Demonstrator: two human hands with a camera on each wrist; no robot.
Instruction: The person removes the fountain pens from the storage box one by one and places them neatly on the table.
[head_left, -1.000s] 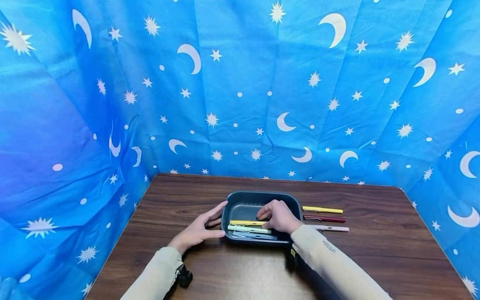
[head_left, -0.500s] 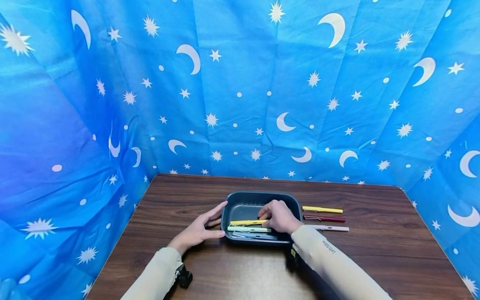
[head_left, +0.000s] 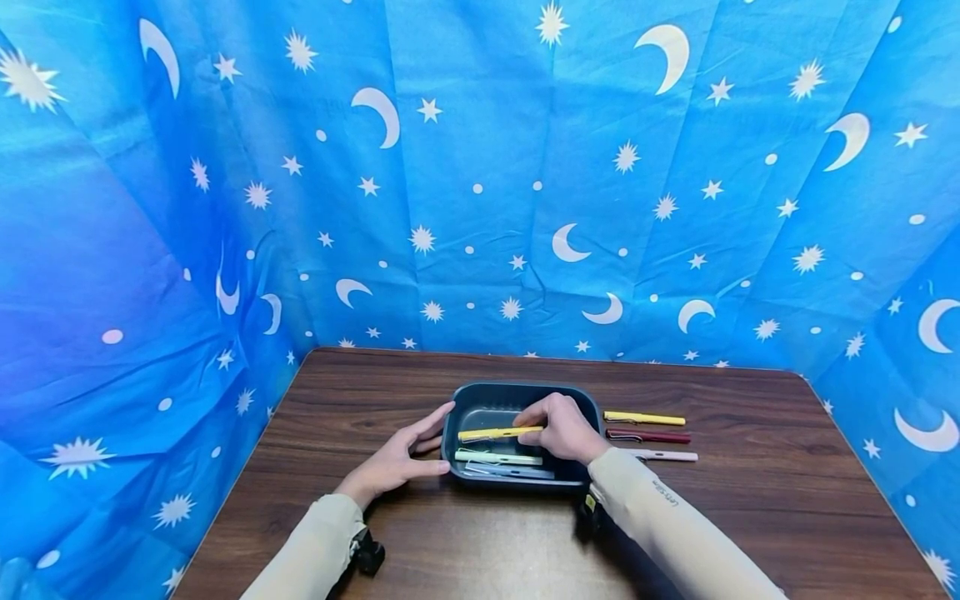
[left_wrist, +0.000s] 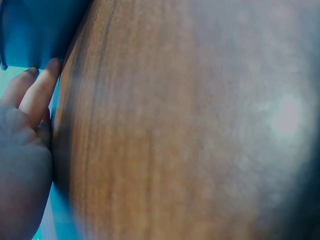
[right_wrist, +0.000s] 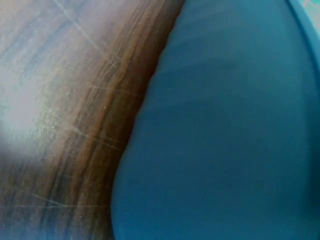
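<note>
A dark rectangular basin (head_left: 525,388) sits on the wooden table. My left hand (head_left: 396,458) rests on its left side with straight, spread fingers; in the left wrist view those fingers (left_wrist: 40,95) reach up to the basin wall (left_wrist: 35,30). Inside the basin, my right hand (head_left: 562,429) pinches a yellow pen (head_left: 487,434) by its right end. In front of that pen lie a pale green pen (head_left: 495,458) and a grey-blue pen (head_left: 510,472). Only the outer wall of the basin (right_wrist: 225,125) and the table show in the right wrist view; the right hand is out of it.
Right of the basin, a yellow pen (head_left: 645,417), a dark red pen (head_left: 648,437) and a whitish pen (head_left: 667,456) lie in a row on the table (head_left: 780,500). A blue curtain (head_left: 480,208) with moons and stars surrounds the table's back and sides.
My right hand has taken hold of the yellow pen in the basin and raised it slightly, away from the pale green one. My left hand stays in place.
</note>
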